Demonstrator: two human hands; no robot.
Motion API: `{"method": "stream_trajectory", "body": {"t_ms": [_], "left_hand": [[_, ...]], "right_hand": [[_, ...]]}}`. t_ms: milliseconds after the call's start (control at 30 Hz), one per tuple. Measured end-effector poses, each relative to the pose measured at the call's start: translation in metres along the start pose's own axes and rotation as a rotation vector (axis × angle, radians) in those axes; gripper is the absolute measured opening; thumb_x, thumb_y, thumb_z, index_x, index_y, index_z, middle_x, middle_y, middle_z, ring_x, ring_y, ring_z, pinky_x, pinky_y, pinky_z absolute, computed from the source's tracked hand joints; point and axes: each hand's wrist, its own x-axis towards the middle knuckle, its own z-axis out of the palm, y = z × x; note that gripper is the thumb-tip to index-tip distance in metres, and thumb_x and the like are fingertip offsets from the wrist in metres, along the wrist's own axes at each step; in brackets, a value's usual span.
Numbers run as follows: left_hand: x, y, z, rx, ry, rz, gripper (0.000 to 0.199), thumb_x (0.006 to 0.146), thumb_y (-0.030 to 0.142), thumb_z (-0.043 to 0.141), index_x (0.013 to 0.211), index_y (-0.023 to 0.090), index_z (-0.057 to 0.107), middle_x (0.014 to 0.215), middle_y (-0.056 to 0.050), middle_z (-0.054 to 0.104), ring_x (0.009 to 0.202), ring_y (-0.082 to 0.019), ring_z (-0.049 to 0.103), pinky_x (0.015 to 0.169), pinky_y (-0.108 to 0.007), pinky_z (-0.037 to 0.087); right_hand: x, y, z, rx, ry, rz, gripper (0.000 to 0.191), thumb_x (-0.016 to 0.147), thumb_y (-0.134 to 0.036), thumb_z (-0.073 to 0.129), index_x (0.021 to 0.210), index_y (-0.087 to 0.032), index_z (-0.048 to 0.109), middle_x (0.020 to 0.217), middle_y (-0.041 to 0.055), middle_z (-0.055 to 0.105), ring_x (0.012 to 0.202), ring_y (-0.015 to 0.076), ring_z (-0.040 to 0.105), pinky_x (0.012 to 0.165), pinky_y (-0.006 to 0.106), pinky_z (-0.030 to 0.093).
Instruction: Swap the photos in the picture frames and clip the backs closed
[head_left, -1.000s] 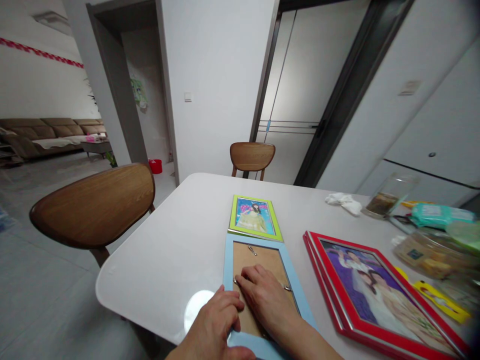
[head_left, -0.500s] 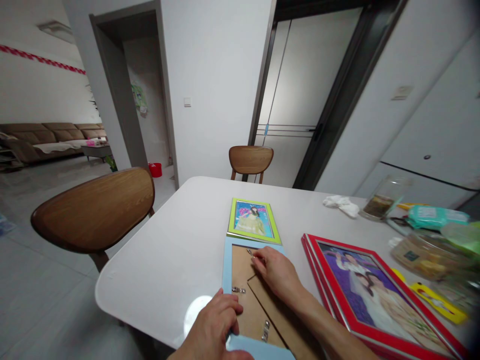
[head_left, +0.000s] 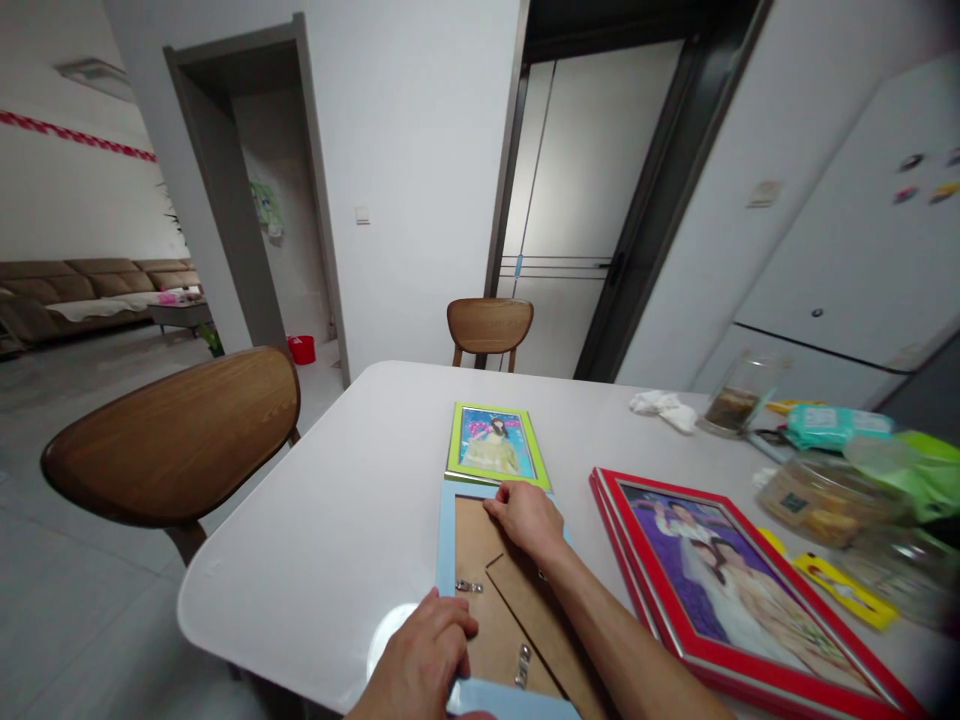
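Note:
A light-blue photo frame [head_left: 445, 540] lies face down on the table, its brown backing board [head_left: 480, 545] and folded stand strip [head_left: 517, 600] showing. My left hand [head_left: 427, 650] grips its lower left corner, fingers over the edge and thumb low at the near side. At the far end of the backing, my right hand [head_left: 525, 518] is closed, thumb and fingertips pinching at the metal clip there, which they now cover. Two other metal clips, a left clip [head_left: 469, 587] and a near clip [head_left: 523, 665], are plain to see; another is partly hidden by my right forearm.
A green photo frame [head_left: 450, 465] lies just beyond the blue one. Red photo frames [head_left: 622, 500] are stacked at right. Farther right are crumpled tissue [head_left: 664, 408], a glass jar [head_left: 739, 395], a teal pack [head_left: 836, 425], a plastic tub [head_left: 817, 495] and a yellow item [head_left: 847, 590].
My right fingertips have shifted slightly over the far clip, which showed before and is now covered. My left hand keeps its hold. The whole view has turned a little to the right.

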Motion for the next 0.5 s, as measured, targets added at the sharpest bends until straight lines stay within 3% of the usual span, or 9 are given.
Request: {"method": "stream_trajectory", "body": {"t_ms": [267,500], "left_hand": [[-0.0008,0.0043,-0.0019,0.012,-0.011,-0.052,0.033,0.055,0.036,0.072,0.068,0.019,0.048,0.095,-0.005,0.057,0.09,-0.021,0.052,0.086,-0.035,0.04],[-0.0019,0.0046,0.0038,0.146,0.016,0.041,0.039,0.06,0.054,0.061,0.072,0.019,0.048,0.093,-0.008,0.059,0.09,-0.023,0.055,0.088,-0.04,0.039]], "right_hand": [[-0.0042,-0.0006,0.0008,0.066,0.045,-0.018,0.021,0.068,-0.037,0.05,0.063,-0.019,0.059,0.068,0.0059,0.063,0.064,0.0169,0.056,0.05,0.024,0.03],[0.0025,0.0034,0.0,0.24,0.076,-0.014,0.028,0.068,-0.041,0.048,0.055,-0.018,0.056,0.058,0.0058,0.061,0.058,0.0166,0.055,0.05,0.024,0.031]]}}
